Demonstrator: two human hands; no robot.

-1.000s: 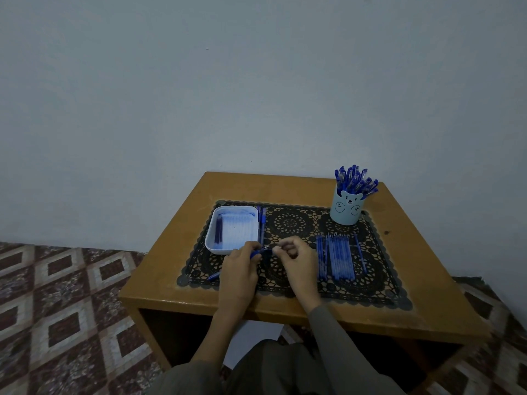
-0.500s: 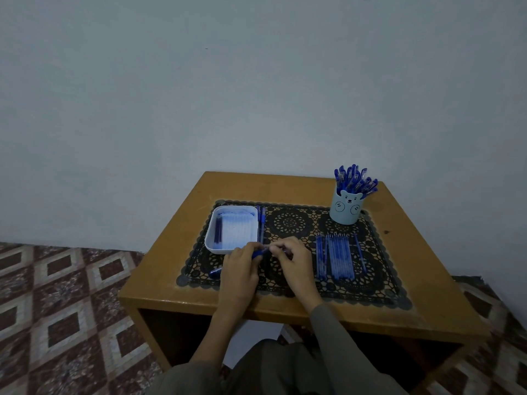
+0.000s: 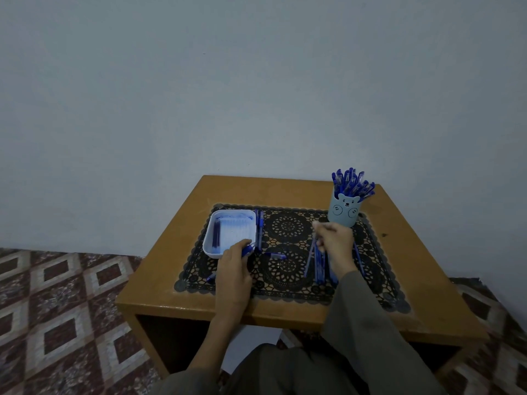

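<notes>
Blue pen [image 3: 248, 248] is clamped in the left grip [image 3: 233, 269], mostly hidden under its fingers, just beside the white tray [image 3: 232, 211]. The right grip [image 3: 335, 240] curls over the refills [image 3: 320, 265] on the desk [image 3: 285, 191]. Motion blur hides whether it holds anything.

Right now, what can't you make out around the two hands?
Head view, right hand: motion blur hides whether it holds anything.
Head view, pen: the left hand covers its middle.
Head view, refill row: right hand and sleeve cover part.
Head view, tray: contents too small and dim to count.
</notes>
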